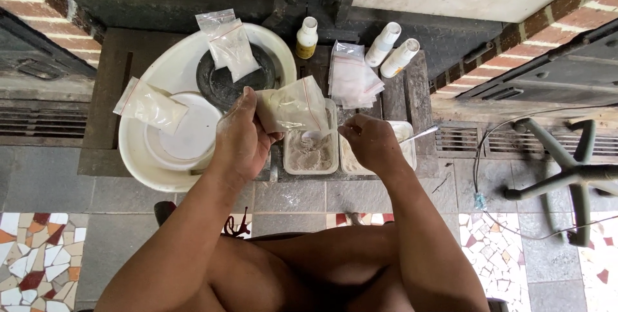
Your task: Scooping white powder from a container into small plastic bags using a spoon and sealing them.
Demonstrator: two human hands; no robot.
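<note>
My left hand (pixel 241 138) grips a small clear zip bag (pixel 293 106) partly filled with pale powder, holding it over a rectangular tub of greyish powder (pixel 310 152). My right hand (pixel 370 141) is closed on a metal spoon (pixel 418 134) whose handle sticks out to the right. It hovers over a second tub (pixel 404 133) beside the first. Both hands are dusted with powder.
A large white basin (pixel 138 151) holds a dark bowl (pixel 222 83), a white lid and two filled bags (pixel 228 45) (pixel 149 104). Empty zip bags (pixel 351 77) and three small bottles (pixel 307 36) (pixel 383 43) (pixel 400 56) sit behind. A chair base (pixel 573 170) stands right.
</note>
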